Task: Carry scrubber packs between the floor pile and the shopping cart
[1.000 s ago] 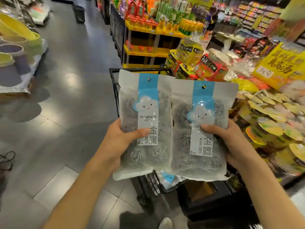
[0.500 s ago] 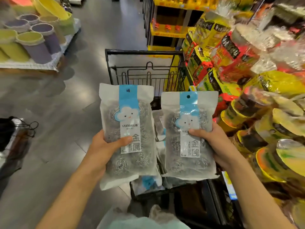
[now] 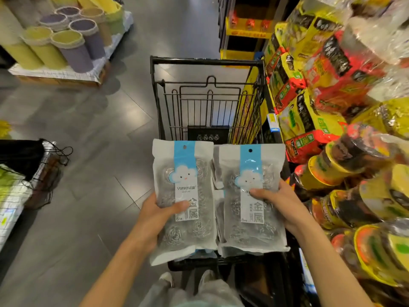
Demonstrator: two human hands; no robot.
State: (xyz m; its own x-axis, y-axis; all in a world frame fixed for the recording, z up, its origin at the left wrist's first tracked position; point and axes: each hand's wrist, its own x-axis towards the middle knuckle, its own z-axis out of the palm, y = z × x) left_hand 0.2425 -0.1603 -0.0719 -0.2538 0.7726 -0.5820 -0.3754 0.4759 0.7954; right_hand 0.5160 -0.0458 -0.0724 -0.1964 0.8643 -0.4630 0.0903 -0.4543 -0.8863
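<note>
Left hand (image 3: 152, 214) is gripping the left scourer pack (image 3: 184, 200) low on its side, thumb lying across the label; right hand (image 3: 284, 207) is doing the same with the right scourer pack (image 3: 252, 199). Both grips are closed on the packs, held upright, fronts facing up, side by side, edges nearly touching, probably so the labels are readable together. Packs are hovering over the near end of the black shopping cart (image 3: 208, 62), with more packs lying beneath. Bagged noodles (image 3: 309, 85) and noodle bowls (image 3: 345, 165) are crowding the right; plastic bins (image 3: 66, 47) are standing far left.
</note>
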